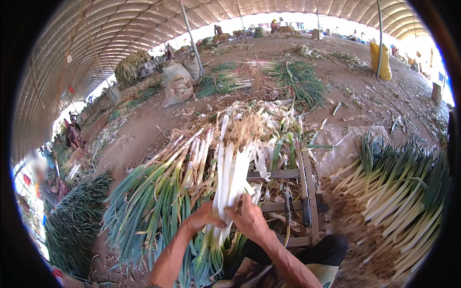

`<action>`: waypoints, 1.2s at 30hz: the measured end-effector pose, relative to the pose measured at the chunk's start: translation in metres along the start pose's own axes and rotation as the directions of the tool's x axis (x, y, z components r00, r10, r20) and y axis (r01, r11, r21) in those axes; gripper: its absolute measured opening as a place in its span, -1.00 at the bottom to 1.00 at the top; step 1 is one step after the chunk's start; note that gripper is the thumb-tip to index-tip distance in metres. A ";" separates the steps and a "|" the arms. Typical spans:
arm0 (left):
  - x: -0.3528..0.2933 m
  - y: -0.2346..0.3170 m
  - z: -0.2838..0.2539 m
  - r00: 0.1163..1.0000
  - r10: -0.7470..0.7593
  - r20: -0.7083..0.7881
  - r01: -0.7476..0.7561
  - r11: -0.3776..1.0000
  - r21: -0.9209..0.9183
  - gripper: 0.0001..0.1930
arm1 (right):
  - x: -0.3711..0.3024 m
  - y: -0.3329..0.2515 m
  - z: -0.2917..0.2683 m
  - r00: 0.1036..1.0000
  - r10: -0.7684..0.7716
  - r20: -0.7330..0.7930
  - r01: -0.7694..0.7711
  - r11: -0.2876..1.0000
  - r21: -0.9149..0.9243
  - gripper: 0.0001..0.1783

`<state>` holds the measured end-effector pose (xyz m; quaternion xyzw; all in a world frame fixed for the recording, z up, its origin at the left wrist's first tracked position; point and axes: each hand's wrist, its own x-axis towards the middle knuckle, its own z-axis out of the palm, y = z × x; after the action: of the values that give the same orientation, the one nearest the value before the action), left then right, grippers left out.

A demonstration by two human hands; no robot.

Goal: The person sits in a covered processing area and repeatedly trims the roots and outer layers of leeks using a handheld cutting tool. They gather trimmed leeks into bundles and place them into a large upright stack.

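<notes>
Both hands are wrapped around one bunch of green onions [232, 173], peeled white along the stalks. Its brown roots point away from me and its green leaves hang toward my lap. My left hand [204, 217] grips the left side of the stalks, thumb across the front. Slightly higher, my right hand [247, 216] closes on the right side. Unpeeled green onions [153, 192], with dirty outer skins, lie in a heap to the left. Right of my hands is a metal frame [283, 207], with a black-handled serrated knife [305, 201] lying along its right side.
Cleaned green onions [398, 192] lie in rows at the right, roots toward me. A dark green pile [77, 221] sits at the far left. Beyond the peelings [288, 117] are more bundles [293, 79], white sacks [177, 81], a yellow sack [380, 61] and a pole [192, 38].
</notes>
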<state>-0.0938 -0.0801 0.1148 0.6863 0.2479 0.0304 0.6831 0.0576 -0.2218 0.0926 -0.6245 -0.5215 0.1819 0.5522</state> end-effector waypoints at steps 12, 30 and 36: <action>-0.010 -0.019 0.050 0.971 0.102 -0.218 -0.095 0.995 0.041 -0.41 | -0.029 -0.016 -0.015 0.997 0.058 0.054 -0.051 0.990 -0.133 -0.53; -0.050 -0.016 0.009 0.994 -0.027 -0.107 0.019 0.997 -0.072 -0.30 | 0.084 0.015 -0.020 0.992 0.004 -0.123 0.004 0.998 0.060 -0.15; -0.053 -0.019 0.011 0.993 -0.062 -0.099 0.054 0.995 -0.085 -0.27 | 0.146 0.064 -0.037 0.973 0.159 -0.170 -0.057 0.872 0.487 -0.58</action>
<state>-0.1418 -0.1116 0.1122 0.6478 0.3005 0.0555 0.6979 0.1735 -0.1057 0.0993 -0.5123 -0.3651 0.2707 0.7287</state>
